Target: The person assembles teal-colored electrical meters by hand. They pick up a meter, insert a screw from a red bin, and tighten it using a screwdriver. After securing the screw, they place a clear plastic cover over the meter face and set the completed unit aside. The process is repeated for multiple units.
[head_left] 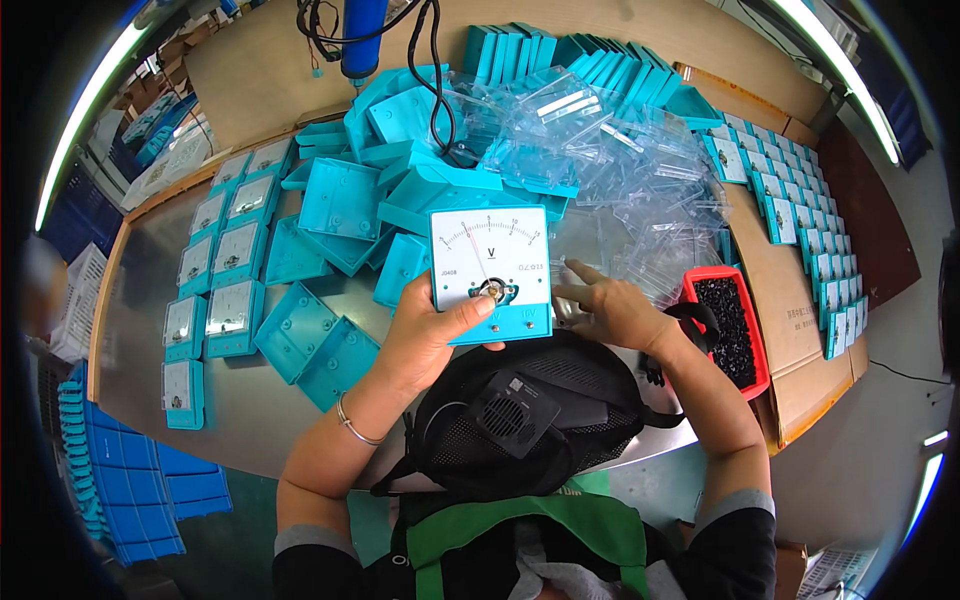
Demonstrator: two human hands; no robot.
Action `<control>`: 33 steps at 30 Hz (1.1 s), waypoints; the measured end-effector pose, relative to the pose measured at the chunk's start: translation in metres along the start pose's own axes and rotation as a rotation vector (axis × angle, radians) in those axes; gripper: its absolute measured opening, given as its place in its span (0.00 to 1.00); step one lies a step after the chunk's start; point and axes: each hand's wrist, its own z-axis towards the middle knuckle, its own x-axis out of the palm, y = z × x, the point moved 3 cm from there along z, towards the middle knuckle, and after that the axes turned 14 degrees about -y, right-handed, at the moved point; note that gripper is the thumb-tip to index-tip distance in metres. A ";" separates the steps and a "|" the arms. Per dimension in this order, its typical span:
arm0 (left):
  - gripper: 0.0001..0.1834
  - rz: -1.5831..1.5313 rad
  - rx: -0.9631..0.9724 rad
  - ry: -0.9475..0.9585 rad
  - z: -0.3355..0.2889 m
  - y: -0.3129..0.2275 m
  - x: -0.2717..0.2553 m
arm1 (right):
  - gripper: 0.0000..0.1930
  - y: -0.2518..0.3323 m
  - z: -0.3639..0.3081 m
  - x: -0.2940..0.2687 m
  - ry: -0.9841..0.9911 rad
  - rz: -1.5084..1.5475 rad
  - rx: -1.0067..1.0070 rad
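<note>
My left hand [432,335] grips a voltmeter [490,245] by its lower left corner, thumb on the front near the pivot. The meter has a white dial with a scale, a thin needle and a teal lower body with two small screws. Just to its right is my right hand [615,308], fingers stretched towards the meter's right edge and nothing visible in them. Whether those fingertips touch the meter cannot be told. Behind the meter, teal plastic cases [340,198] lie in a heap, with clear plastic covers [620,160] piled to their right.
Rows of finished-looking meters stand at the left [232,250] and on cardboard at the right [775,215]. A red tray [764,350] holds small black parts. A black mesh item [530,420] with a grilled box lies before me. A blue tool [362,40] and cables hang above.
</note>
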 end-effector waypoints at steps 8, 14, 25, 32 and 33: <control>0.24 0.097 0.119 -0.034 0.004 0.005 -0.004 | 0.27 -0.002 0.005 -0.005 -0.074 0.131 0.001; 0.24 0.003 -0.036 0.003 0.001 0.002 -0.002 | 0.25 0.005 0.005 0.000 -0.052 0.002 -0.003; 0.26 -0.271 -0.224 0.080 0.003 0.009 -0.003 | 0.31 0.025 0.006 -0.085 -0.445 0.511 0.235; 0.30 -0.305 -0.294 0.136 0.003 0.018 -0.003 | 0.31 0.063 0.020 -0.068 -0.307 0.485 0.028; 0.29 -0.307 -0.299 0.137 0.003 0.021 -0.005 | 0.31 0.062 0.021 -0.066 -0.307 0.479 0.016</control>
